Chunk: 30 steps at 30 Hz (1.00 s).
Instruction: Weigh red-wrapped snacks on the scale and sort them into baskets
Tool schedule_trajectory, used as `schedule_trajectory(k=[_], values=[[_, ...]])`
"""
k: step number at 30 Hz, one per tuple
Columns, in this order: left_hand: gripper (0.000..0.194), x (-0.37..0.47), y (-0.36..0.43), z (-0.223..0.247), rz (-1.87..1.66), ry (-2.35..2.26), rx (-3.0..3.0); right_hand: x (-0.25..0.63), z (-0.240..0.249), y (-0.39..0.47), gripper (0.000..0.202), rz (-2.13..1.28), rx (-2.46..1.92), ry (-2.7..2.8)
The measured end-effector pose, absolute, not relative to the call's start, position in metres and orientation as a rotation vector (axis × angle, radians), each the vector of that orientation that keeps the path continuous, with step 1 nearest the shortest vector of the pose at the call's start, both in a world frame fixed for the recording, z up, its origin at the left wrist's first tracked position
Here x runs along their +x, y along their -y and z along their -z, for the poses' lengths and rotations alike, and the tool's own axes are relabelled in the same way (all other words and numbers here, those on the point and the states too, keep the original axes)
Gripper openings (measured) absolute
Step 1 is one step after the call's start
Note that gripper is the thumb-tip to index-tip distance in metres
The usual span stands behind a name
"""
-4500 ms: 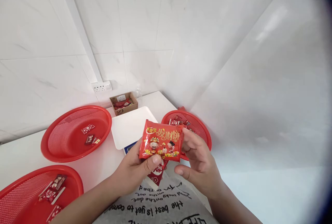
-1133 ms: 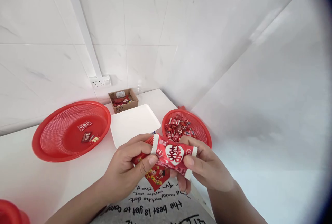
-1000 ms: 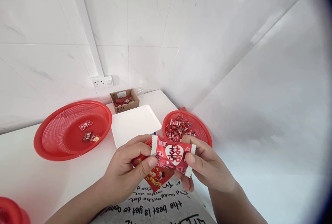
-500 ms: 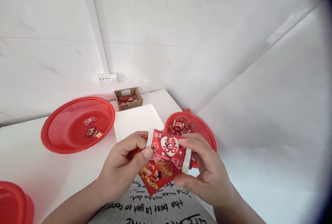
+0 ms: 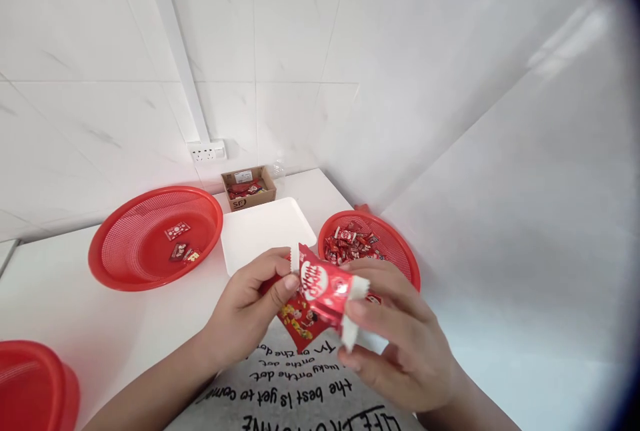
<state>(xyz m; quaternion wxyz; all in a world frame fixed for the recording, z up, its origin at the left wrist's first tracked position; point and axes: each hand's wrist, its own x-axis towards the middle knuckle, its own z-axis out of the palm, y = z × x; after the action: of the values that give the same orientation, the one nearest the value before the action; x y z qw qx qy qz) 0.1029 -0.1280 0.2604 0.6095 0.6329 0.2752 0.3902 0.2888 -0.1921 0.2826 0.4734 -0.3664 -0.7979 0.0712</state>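
Note:
A red candy packet (image 5: 320, 284) with white crimped ends and a white heart printed on it is in front of my chest. Behind and below it shows a second red packet (image 5: 303, 324) with cartoon figures and gold print. My left hand (image 5: 250, 308) pinches both at their left side, thumb on the front. At the other end, my right hand (image 5: 405, 331) curls around the candy packet's right crimp, its fingertips on the wrapper and the thumb lower down. The candy packet is bent and turned toward the right; its far side is hidden.
On the white table, a red basket (image 5: 107, 264) at left holds a few wrapped pieces. Another red basket (image 5: 400, 238) at right holds many small red candies. Between them lies a white tray (image 5: 265, 231), with a cardboard box (image 5: 253, 201) behind. A red basin (image 5: 63, 378) is at lower left.
The candy packet has tilted and folded, its right end now turned down and its front angled away. My right hand has shifted slightly right, its fingers changing their hold.

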Motion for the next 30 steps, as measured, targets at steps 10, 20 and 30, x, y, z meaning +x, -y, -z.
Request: schedule_trajectory(k=[10,20,30], values=[[0.024,0.115,0.138,-0.256,-0.583,-0.501,1.508,0.282,-0.28,0.199,0.035,-0.56,-1.236,1.742],[0.045,0.103,0.146,-0.249,-0.426,-0.316,1.369,0.284,-0.29,0.21,0.015,-0.68,-1.327,1.507],[0.044,0.088,0.146,-0.26,-0.595,-0.369,1.546,0.283,-0.292,0.21,0.013,-0.699,-1.161,1.532]])
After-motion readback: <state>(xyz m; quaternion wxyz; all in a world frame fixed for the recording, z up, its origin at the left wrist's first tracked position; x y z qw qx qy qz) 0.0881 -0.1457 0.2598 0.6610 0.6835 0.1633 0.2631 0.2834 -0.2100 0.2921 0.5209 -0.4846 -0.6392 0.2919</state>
